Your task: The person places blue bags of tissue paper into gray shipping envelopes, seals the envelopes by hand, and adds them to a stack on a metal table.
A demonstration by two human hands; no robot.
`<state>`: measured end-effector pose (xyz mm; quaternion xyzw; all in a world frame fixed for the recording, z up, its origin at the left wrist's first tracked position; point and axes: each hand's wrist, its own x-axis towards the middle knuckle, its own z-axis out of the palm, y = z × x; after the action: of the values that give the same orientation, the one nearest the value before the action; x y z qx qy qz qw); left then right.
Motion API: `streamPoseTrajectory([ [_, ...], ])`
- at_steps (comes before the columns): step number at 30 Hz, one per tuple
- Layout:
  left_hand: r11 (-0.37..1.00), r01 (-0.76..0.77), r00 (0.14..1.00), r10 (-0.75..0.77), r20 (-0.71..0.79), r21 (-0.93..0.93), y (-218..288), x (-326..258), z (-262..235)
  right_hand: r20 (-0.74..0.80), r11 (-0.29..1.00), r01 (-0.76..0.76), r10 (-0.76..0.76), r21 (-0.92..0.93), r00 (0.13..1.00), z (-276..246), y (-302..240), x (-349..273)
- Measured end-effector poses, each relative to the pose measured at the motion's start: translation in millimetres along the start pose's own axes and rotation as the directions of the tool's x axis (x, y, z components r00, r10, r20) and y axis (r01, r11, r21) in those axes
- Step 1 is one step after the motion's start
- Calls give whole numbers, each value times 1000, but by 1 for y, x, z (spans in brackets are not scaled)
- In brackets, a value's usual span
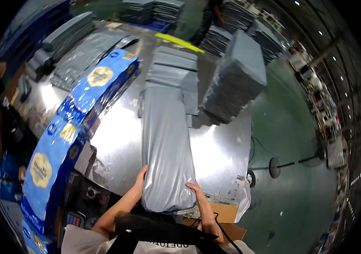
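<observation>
- Surface [117, 139]: a large sheet of reflective metal that fills the middle of the view and carries all the packed goods. Its near edge runs just ahead of the person's body.
- Blue packages [68, 131]: a long row of blue printed wrappers with round yellow labels. It runs along the left side of the surface, from the far middle down to the lower left edge of the view.
- Tall grey stack [239, 76]: flat grey bags piled high at the far right corner of the surface, leaning slightly.
- Flat grey bags [174, 70]: a lower pile lying at the centre of the surface, touching the far end of the long parcel.
- Long grey parcel [165, 148]: a filled, elongated grey plastic bag lying lengthwise on the surface. Its rounded near end overhangs the near edge, directly in front of the person.
- Cardboard box [225, 216]: brown, open, below the near right edge of the surface.
- Left hand [139, 180]: fingers extended and flat against the left side of the near end of the long grey parcel.
- Right hand [196, 192]: fingers extended and pressed against the right side of the same end. Both hands clamp the parcel between them.
</observation>
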<state>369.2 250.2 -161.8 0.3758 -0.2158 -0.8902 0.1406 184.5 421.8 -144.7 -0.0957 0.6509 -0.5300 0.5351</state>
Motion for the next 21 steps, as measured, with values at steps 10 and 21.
streamPoseTrajectory([
  [10, 956, -287, 936, 267, 230, 56, 98, -48, 79, 90, 723, 676, -671, -141, 736, 45, -141, -104],
  [21, 645, -720, 496, 220, 840, 256, 379, 29, 440, -340, 192, 958, -904, 214, 257, -37, -437, -28],
])
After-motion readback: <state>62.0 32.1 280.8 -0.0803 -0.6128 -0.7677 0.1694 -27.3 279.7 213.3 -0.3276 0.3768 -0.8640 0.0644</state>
